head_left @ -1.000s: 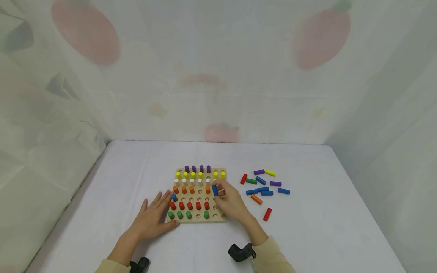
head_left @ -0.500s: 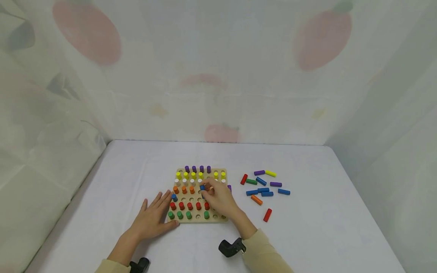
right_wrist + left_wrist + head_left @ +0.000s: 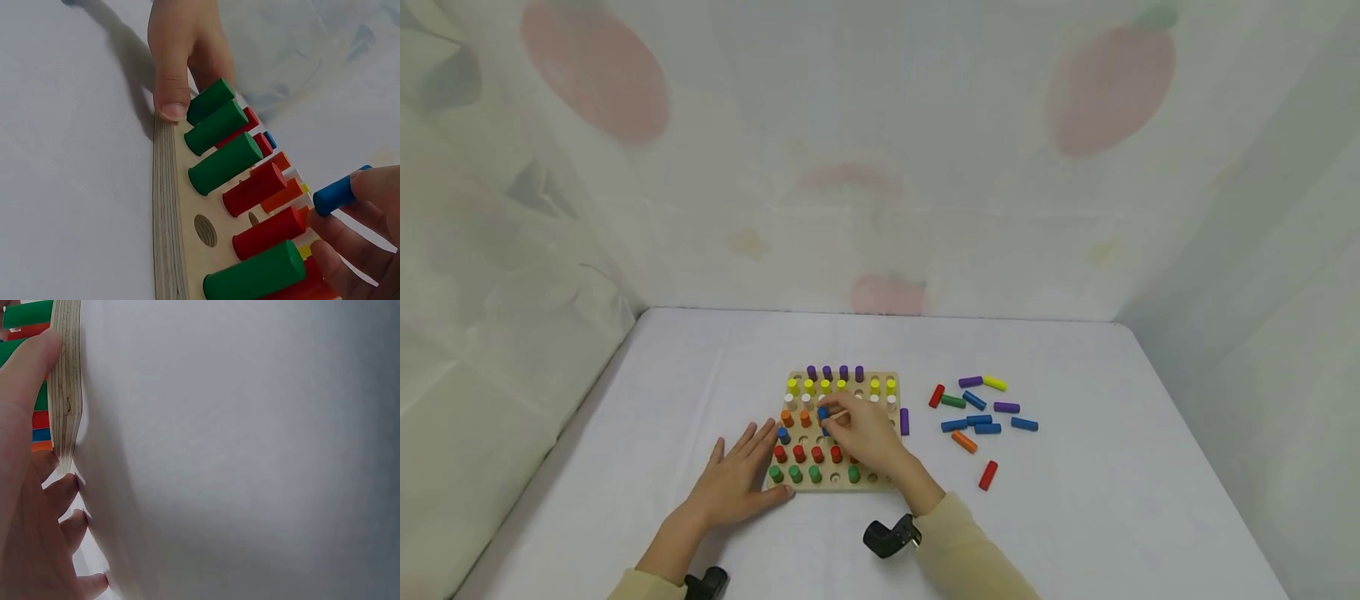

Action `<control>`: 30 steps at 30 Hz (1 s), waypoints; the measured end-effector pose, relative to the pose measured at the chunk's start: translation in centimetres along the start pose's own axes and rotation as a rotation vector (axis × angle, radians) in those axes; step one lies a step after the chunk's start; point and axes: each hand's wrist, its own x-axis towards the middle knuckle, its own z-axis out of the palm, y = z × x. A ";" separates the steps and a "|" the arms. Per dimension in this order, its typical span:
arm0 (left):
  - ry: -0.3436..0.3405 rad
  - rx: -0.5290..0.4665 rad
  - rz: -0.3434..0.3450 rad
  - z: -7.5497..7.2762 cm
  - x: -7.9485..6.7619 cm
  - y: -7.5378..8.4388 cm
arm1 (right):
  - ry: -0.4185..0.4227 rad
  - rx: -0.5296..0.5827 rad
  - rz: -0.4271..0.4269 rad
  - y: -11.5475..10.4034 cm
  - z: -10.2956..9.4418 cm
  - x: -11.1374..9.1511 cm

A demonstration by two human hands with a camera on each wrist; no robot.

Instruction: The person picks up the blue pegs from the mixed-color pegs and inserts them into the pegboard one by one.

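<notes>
In the head view, a wooden pegboard (image 3: 164, 225) lies on the table, holding rows of coloured pegs: green pegs (image 3: 225, 162) nearest, then red, a single blue peg (image 3: 784, 435) at the left, orange, white, yellow and purple. My left hand (image 3: 730, 490) lies with fingers spread at the board's left side, its thumb on the near left corner. Between thumb and fingers my right hand (image 3: 867, 433) pinches another blue peg (image 3: 335, 194), above the board's middle rows. The right hand covers part of the white, orange and red rows in the head view.
Loose pegs lie scattered right of the board, among them blue pegs (image 3: 988, 428), an orange peg (image 3: 964, 442), a red peg (image 3: 988, 475) and a yellow peg (image 3: 995, 383). A purple peg (image 3: 905, 422) stands out at the board's right edge. White cloth covers the table (image 3: 1112, 467).
My right hand has moved left across the board with the blue peg, uncovering the purple peg at the right edge. The left hand has stayed in place.
</notes>
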 end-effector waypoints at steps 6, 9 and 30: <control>-0.003 -0.003 0.000 -0.2 -0.1 0.1 | -0.035 0.008 0.000 -0.2 0.5 0.5; -0.005 -0.001 -0.001 -0.2 -0.1 0.1 | -0.036 -0.020 -0.004 -0.2 0.8 0.7; 0.005 0.000 0.009 -0.2 -0.1 0.1 | -0.082 -0.164 -0.026 -0.5 2.6 1.6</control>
